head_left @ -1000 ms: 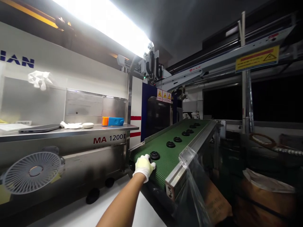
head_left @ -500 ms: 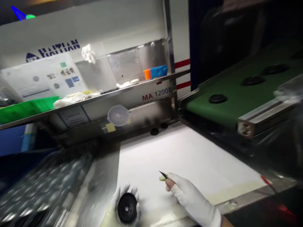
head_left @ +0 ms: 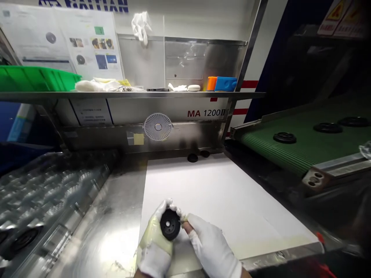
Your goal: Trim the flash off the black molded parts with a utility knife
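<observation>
My left hand (head_left: 155, 247), in a white glove, is closed round a round black plastic part (head_left: 170, 224) and holds it up over the white sheet (head_left: 220, 193). My right hand (head_left: 210, 247), also gloved, is pinched on a small tool whose tip meets the right edge of the part; the tool itself is almost hidden by the fingers. Both hands are low in the view, over the front of the worktable.
A green conveyor belt (head_left: 304, 148) at the right carries more black parts (head_left: 284, 137). Clear plastic trays (head_left: 43, 193) lie at the left. A steel shelf (head_left: 130, 94) holds a green bin (head_left: 34, 77), rags and a blue-and-orange box (head_left: 222, 83). A small fan (head_left: 158, 126) hangs below.
A second ago my left hand was on a part at the belt's end. It has carried the part to the worktable, and my right hand has closed in against it.
</observation>
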Motion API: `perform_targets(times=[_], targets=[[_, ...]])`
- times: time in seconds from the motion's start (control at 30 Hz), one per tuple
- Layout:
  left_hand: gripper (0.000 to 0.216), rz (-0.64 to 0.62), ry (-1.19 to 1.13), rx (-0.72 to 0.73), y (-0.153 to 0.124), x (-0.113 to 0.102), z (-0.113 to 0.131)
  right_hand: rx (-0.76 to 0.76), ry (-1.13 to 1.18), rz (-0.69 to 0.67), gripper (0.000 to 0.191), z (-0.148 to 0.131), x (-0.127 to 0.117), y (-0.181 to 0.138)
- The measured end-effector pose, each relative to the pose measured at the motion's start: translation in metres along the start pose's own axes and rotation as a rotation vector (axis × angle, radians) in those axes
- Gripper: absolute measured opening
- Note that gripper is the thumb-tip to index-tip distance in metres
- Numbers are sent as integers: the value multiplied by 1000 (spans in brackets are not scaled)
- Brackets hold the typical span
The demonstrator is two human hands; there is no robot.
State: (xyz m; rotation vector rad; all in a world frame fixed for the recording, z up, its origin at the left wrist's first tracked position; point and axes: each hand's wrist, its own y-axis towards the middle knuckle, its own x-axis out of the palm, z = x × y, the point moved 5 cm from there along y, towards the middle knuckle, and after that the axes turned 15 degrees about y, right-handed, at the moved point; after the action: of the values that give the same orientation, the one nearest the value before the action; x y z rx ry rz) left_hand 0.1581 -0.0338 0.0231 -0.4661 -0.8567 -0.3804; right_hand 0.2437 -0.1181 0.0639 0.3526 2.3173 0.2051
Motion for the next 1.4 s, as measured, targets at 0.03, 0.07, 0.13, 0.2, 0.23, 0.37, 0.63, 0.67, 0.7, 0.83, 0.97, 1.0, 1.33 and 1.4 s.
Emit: perform_targets(times=[0.03, 0.07, 0.13, 0.2, 0.23, 0.37, 0.63, 0.67, 0.7, 0.83, 0.97, 1.0, 1.33, 1.4], targets=[[3, 5, -9, 3, 1, -1, -1, -10, -15, 1, 25, 0, 2, 2], [3, 10, -18, 10, 3, -2, -2, -12, -37, 3, 24, 1, 4, 4], [3, 8, -30, 25, 4, -5, 0, 1, -85, 5, 22, 4, 10, 6], [2, 5, -44, 34, 4, -7, 3, 13, -112, 10, 23, 8, 17, 6], [1, 5, -58, 39, 5, -8, 4, 11, -110, 10, 24, 9, 22, 5], [5, 43, -117, 77, 6, -9, 6, 9, -77, -7, 29, 10, 40, -1], [41, 53, 106, 74, -4, -13, 7, 10, 66, -24, 25, 4, 33, 2], [42, 35, 119, 27, -4, -14, 6, 4, 70, -27, 24, 4, 30, 4], [40, 21, 115, -7, -4, -15, 7, 2, 59, -24, 24, 4, 27, 4], [19, 8, 42, 1, 4, -17, 10, 10, -32, 10, 22, 5, 25, 6], [11, 50, -47, 31, 6, -13, 8, -15, -87, 65, 21, 3, 31, 2], [10, 49, -68, 53, 6, -10, 8, -13, -88, 71, 21, 2, 34, 1], [38, -9, 98, 131, -9, -9, 14, -28, -40, 87, 19, -1, 38, -3], [37, -53, 87, 46, -8, -9, 12, -23, -65, 97, 17, 4, 35, -2]])
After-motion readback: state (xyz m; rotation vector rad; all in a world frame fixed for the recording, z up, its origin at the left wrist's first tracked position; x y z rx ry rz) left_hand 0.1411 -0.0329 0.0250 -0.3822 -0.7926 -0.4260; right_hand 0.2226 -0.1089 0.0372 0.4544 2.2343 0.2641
